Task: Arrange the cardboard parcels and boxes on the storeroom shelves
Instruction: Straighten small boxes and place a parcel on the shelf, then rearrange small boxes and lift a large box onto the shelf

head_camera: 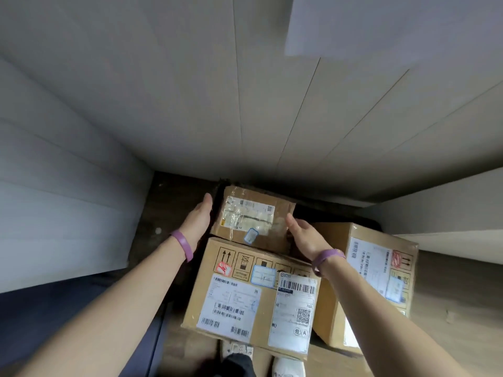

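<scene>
left hand (198, 219): arm stretched forward and down, palm turned inward, fingers straight and together, flat beside the left face of the small box (251, 216). Touching or a hair off, can't tell.
right hand (304, 235): same reach, palm inward, fingers extended, thumb up, at the small box's right front corner. Contact unclear.
grip: both hands spread wide, flanking the small box, nothing clamped.
wristbands: purple band on left wrist (183, 244) and on right wrist (325, 258).
small box: battered cardboard, taped, white label on top and a small blue-edged sticker near the front edge. Sits farthest in, at the foot of the back wall (258, 118), on the dark wood floor (168, 202).
big box (255, 292): right in front of the small box, edges touching or nearly so. Handling symbols printed along the top, two large white labels with barcodes, one QR code.
side box (378, 278): to the right of the big box, tilted, label and red sticker on its face. Just under the right forearm.
surroundings: white panels left (62, 191) and right (449, 213) hem the boxes in; the slot is narrow.
feet: white shoes (288, 367) at the bottom edge, just behind the big box.
</scene>
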Demonstrator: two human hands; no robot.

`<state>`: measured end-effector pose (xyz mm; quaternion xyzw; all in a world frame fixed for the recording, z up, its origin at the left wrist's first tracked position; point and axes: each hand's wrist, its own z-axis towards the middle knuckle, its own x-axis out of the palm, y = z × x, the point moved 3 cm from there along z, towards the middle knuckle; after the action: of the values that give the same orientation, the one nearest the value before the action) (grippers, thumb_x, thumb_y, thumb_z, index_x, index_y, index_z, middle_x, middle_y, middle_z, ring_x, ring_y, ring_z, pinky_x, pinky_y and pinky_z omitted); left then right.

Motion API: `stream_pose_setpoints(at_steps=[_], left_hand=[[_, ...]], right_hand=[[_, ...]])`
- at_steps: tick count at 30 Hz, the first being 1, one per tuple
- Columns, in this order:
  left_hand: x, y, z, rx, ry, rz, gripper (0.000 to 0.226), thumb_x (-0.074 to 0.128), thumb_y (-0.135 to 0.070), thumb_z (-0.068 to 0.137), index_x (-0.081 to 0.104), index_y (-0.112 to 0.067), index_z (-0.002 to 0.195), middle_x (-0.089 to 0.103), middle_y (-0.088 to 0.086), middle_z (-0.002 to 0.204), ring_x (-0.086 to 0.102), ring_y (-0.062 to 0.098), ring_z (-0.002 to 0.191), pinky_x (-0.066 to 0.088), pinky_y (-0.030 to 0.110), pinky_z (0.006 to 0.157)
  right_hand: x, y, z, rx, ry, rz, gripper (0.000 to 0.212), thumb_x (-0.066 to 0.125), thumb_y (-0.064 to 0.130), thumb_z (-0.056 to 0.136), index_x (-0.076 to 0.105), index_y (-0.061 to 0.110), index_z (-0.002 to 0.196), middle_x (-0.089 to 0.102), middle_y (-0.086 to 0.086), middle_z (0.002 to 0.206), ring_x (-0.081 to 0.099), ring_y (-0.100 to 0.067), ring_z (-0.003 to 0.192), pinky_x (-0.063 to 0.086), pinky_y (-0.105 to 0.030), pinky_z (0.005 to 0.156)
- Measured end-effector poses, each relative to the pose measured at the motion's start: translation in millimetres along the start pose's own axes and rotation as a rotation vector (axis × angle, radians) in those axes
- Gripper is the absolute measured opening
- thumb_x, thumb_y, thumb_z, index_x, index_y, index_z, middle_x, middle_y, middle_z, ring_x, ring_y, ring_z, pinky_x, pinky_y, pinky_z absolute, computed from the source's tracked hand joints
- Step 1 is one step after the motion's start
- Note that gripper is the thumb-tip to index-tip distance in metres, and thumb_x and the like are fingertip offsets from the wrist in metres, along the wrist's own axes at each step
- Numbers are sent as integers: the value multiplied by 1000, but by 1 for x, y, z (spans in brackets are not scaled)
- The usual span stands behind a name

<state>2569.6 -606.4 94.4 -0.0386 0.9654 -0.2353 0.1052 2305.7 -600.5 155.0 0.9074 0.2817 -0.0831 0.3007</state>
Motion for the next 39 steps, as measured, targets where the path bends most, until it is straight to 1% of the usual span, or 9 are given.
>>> stream_pose_setpoints(at_steps=[2,4,7,12,17,21,26,32,39], left_hand=[[-13,-1,-13,15,-3,-118,79,31,-71,93,36,-20,153,36,-1,159,33,22,147,24,43,121],[-12,-36,-108,33,40,-112,70,28,-65,100,35,-20,153,39,-8,152,33,16,144,20,40,120],[-9,-73,-221,114,88,-64,62,27,-53,106,35,-14,154,40,1,157,32,18,147,22,34,117],[-14,-125,-354,191,78,-191,62,26,-50,107,32,-11,155,35,6,160,29,21,149,23,34,117],[-28,-151,-456,293,10,-271,61,25,-53,106,35,-16,155,37,4,160,29,22,149,17,40,122],[-53,-152,-537,424,-95,-371,64,18,-57,105,37,-20,153,39,2,159,29,22,149,15,42,122],[-92,-119,-634,545,-247,-555,62,19,-55,106,37,-20,154,39,1,159,30,18,149,14,40,123],[-140,-38,-731,582,-503,-778,61,22,-55,105,43,-19,150,44,1,155,34,17,147,15,41,122],[-174,126,-840,585,-823,-1023,56,16,-58,104,54,-26,131,58,-6,137,37,17,145,19,39,119]], right_hand=[[-12,21,-38,-47,-53,36,61,35,49,104,38,9,150,47,-9,149,44,-24,136,31,-23,98],[-22,49,-81,-76,-52,39,60,37,47,104,40,8,149,49,-9,148,46,-24,135,32,-22,97],[-37,97,-151,-117,-21,24,63,37,49,104,38,6,150,47,-10,150,46,-24,136,34,-27,105],[-64,168,-261,-226,-1,70,55,39,46,105,45,10,145,52,-7,145,48,-22,133,33,-25,100],[-80,211,-340,-322,70,128,63,43,56,100,43,14,146,50,-5,146,50,-25,132,36,-43,115],[-79,239,-397,-428,182,106,67,46,60,97,41,16,148,50,-2,147,49,-23,132,36,-44,115],[-50,265,-481,-600,377,60,48,47,52,100,49,24,139,55,5,135,53,-19,124,43,-31,100],[29,264,-588,-744,638,-151,49,46,51,101,46,26,142,55,8,129,55,-17,112,43,-34,102],[155,190,-730,-827,1001,-450,26,50,52,99,63,32,109,66,3,113,61,-18,106,48,-36,98]])
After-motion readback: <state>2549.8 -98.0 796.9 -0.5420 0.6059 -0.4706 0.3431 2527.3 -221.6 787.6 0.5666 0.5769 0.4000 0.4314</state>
